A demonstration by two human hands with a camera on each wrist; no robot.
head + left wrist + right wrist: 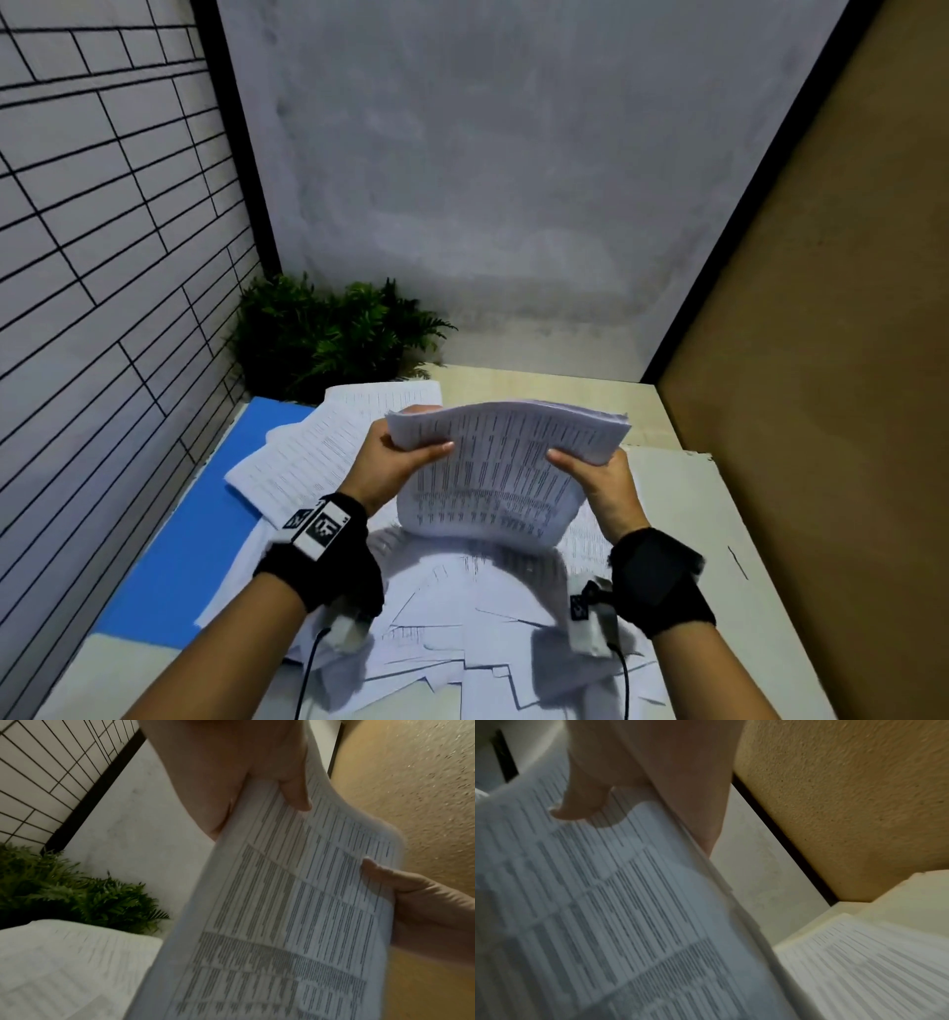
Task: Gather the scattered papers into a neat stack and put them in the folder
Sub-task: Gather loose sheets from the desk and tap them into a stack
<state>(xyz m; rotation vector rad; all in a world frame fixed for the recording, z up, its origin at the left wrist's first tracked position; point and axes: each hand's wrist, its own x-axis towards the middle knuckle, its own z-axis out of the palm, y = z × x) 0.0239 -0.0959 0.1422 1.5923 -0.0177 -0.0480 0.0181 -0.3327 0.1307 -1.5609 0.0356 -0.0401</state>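
Note:
A thick stack of printed papers [500,462] is held upright above the table, its top bowing away from me. My left hand [405,455] grips its left edge, thumb on the front sheet. My right hand [590,470] grips the right edge the same way. The stack [295,902] fills the left wrist view, with my left thumb [295,789] pressed on the print. In the right wrist view the stack [603,912] is blurred under my right thumb [582,807]. Loose sheets [462,632] lie scattered on the table below. A blue folder [169,555] lies flat at the left.
More printed sheets [328,442] overlap the folder's far end. A green fern [328,334] sits in the back left corner by the tiled wall. A tan board [821,360] walls the right side. A pale sheet [719,524] covers the table's right part.

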